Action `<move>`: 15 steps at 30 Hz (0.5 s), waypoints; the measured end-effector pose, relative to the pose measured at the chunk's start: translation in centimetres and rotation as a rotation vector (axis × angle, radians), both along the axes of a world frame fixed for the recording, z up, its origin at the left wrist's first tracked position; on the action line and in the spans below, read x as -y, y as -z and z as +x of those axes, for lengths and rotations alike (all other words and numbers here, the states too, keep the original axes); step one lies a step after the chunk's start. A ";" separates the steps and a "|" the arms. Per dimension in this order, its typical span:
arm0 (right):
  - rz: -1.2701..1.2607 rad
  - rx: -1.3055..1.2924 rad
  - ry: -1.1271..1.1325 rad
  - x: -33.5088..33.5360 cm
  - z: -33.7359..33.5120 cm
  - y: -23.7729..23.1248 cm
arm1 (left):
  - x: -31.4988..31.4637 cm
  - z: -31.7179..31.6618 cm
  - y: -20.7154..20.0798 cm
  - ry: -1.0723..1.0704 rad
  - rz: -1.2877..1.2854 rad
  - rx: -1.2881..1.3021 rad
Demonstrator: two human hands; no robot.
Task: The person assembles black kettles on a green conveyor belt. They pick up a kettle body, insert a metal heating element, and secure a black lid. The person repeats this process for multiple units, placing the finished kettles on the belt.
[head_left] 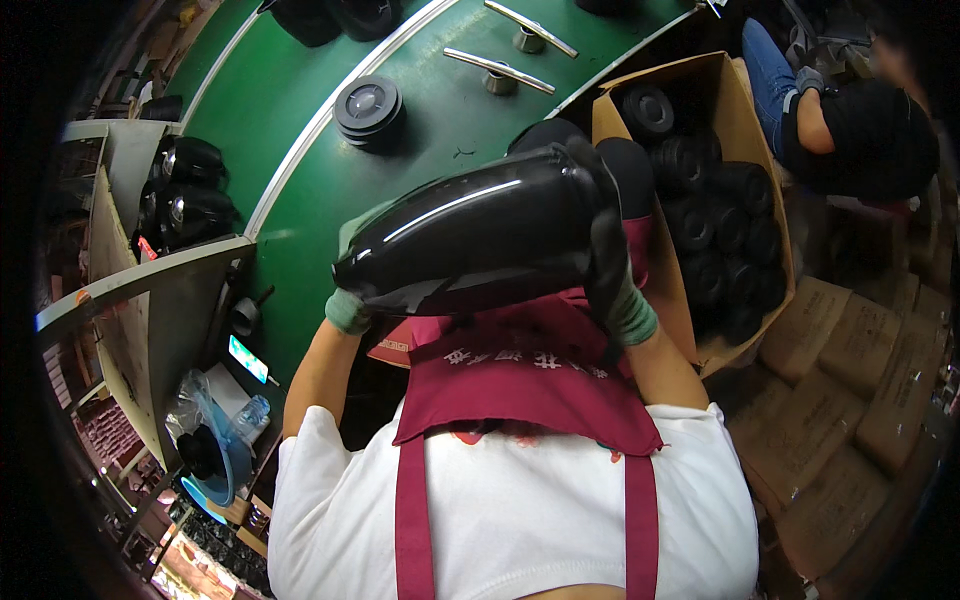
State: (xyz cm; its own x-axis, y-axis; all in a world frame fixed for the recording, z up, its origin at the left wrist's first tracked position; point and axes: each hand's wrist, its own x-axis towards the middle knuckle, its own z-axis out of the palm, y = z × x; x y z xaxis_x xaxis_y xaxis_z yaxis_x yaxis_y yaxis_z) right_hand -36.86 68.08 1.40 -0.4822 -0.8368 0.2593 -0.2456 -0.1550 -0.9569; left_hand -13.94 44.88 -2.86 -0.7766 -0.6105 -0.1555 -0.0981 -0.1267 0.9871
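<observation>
A glossy black tapered shell [470, 235], shaped like a large flask body, lies sideways between my two gloved hands, above my lap and in front of the green table. My left hand [348, 310], in a pale green glove, is wrapped round its narrow end, with most of the fingers hidden behind it. At the wide end, my right hand [608, 265] grips the rim in a green glove with a dark coating. Beyond the shell, a stack of round black lids [366, 105] sits on the green table [290, 235].
Two metal T-shaped pieces [500, 72] stand farther back on the table. At my right is an open cardboard box [780, 230] full of black round parts, with brown cartons [840, 360] beyond. Another person [850, 130] works at the upper right. A lit phone [248, 358] and blue basin [235, 455] are at left.
</observation>
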 end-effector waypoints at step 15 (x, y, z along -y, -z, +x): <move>-0.064 0.205 -0.042 0.3 -0.4 -2.6 | -1.7 0.3 -1.8 0.189 -0.112 -0.037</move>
State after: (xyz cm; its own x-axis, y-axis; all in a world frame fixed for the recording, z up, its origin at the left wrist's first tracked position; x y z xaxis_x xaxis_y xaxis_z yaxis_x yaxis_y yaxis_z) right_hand -37.31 67.78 3.99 -0.4952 -0.8424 0.2127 -0.0388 -0.2231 -0.9740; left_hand -13.61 46.57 -1.05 -0.8828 -0.4653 -0.0645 -0.0735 0.0012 0.9973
